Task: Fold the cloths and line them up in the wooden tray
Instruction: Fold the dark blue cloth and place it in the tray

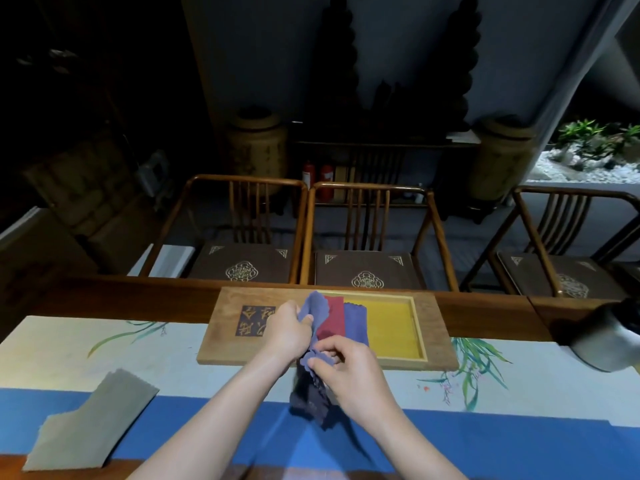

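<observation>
Hands (322,348) both grip a crumpled, scallop-edged blue cloth (313,344) hanging limp

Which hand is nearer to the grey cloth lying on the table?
Left. The left hand holds the blue cloth up over the tray's left part, on the grey cloth's side. The right hand grips the same cloth farther right.

Table (104,299): runner (194,407), tray (221,341), grey cloth (93,420).
</observation>
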